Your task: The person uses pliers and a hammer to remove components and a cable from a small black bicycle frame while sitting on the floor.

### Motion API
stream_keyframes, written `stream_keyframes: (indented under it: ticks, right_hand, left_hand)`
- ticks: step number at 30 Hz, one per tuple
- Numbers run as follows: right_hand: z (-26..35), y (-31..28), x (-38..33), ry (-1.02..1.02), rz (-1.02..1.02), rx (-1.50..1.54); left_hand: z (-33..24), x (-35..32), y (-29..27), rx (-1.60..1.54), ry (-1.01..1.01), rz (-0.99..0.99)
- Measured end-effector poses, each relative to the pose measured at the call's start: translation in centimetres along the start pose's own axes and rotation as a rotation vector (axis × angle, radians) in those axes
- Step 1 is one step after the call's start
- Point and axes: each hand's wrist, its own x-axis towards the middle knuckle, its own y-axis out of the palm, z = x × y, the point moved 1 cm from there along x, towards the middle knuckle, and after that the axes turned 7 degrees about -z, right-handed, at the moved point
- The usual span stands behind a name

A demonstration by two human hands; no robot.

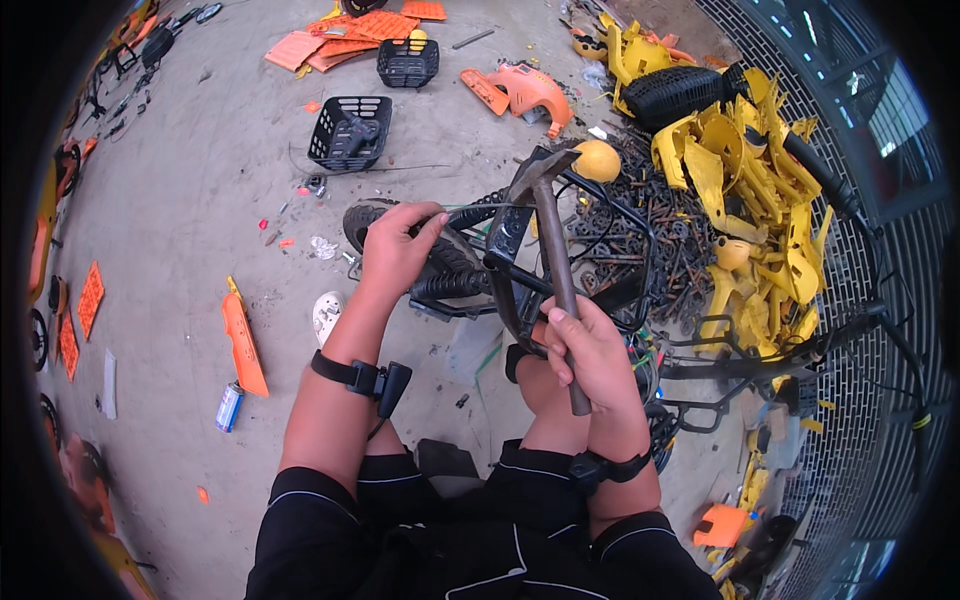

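Note:
My right hand [592, 350] is wrapped round the handle of a hammer [556, 240]. Its head points up and away, over a black metal vehicle frame [508, 235]. My left hand [398, 245] is closed in a pinch on a thin rod [480, 206], which reaches right toward the frame near the hammer head. Whether the rod's far end touches the frame, I cannot tell. Below my left hand are a black tyre [365, 216], partly hidden, and a coil-spring shock absorber [447, 286] joined to the frame.
Rusty metal parts [655, 215] lie heaped behind the frame, beside a pile of broken yellow panels [740, 170]. Farther off stand a black basket [376, 158] and another basket [408, 66] near orange panels [297, 48]. A spray can [229, 408] lies on the left floor.

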Motion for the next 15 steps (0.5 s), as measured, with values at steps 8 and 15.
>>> stream_keyframes:
  ticks: [8,15]
  right_hand:
    - [6.9,-0.2,-4.1,-0.374,-0.133,0.012]
    - [1.7,0.6,-2.4,-0.328,-0.192,-0.097]
  left_hand:
    - [-0.1,0.0,-0.4,0.0,0.053,0.002]
    - [-0.4,0.1,-0.4,-0.005,0.098,0.013]
